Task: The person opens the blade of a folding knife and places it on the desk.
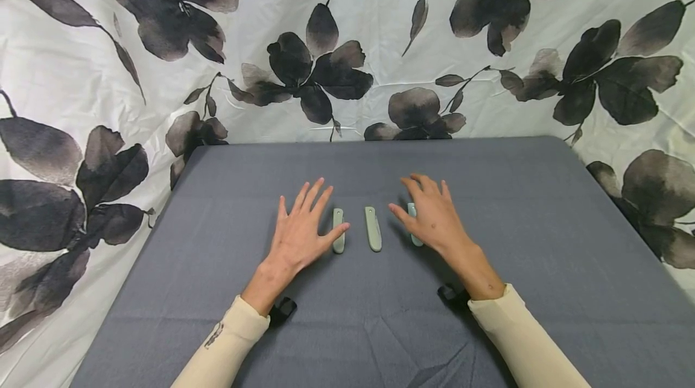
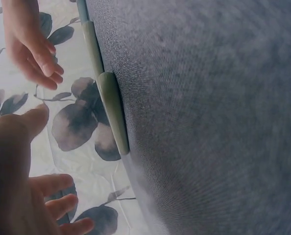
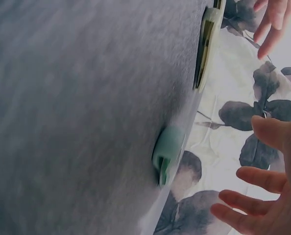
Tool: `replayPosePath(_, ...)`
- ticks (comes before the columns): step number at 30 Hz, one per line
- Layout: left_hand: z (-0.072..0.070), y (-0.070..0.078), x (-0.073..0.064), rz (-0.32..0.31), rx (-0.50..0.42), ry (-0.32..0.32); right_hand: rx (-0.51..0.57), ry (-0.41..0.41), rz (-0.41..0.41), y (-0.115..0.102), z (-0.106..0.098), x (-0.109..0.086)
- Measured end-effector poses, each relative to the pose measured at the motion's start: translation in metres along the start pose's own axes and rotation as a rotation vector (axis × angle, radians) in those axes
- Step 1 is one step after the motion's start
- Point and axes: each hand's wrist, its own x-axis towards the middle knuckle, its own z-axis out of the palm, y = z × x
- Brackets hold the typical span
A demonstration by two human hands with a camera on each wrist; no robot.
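Three slim folding knives, all closed, lie side by side on a grey cloth-covered table [image 1: 380, 327]. The left one is a pale green folding knife [image 1: 338, 242], the middle one a similar pale green folding knife [image 1: 373, 229], the right one a bluish-green folding knife [image 1: 412, 210] partly hidden by a hand. Slots along the handles show in the right wrist view, as on the bluish-green knife [image 3: 168, 147]. My left hand [image 1: 297, 237] hovers beside the left knife, fingers spread, thumb over it in the head view. Above the right knife is my right hand [image 1: 434, 219], fingers loosely spread, holding nothing.
Behind the table hangs a white curtain [image 1: 402, 74] with dark flower prints. A black strap [image 1: 283, 311] is at the left wrist and another black strap [image 1: 452, 295] at the right. Creases run through the cloth near the front.
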Motion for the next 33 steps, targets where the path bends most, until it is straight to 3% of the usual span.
replayPosePath(6, 0.000, 0.002, 0.000, 0.008, -0.039, 0.016, 0.040, 0.001, -0.018, -0.007, 0.002, 0.002)
replayPosePath(13, -0.001, 0.003, -0.001, -0.017, -0.087, -0.016, 0.082, -0.024, -0.027, -0.017, 0.007, 0.007)
replayPosePath(33, 0.003, 0.008, -0.004, -0.003, -0.102, -0.051, 0.103, -0.125, -0.070, -0.032, 0.019, 0.018)
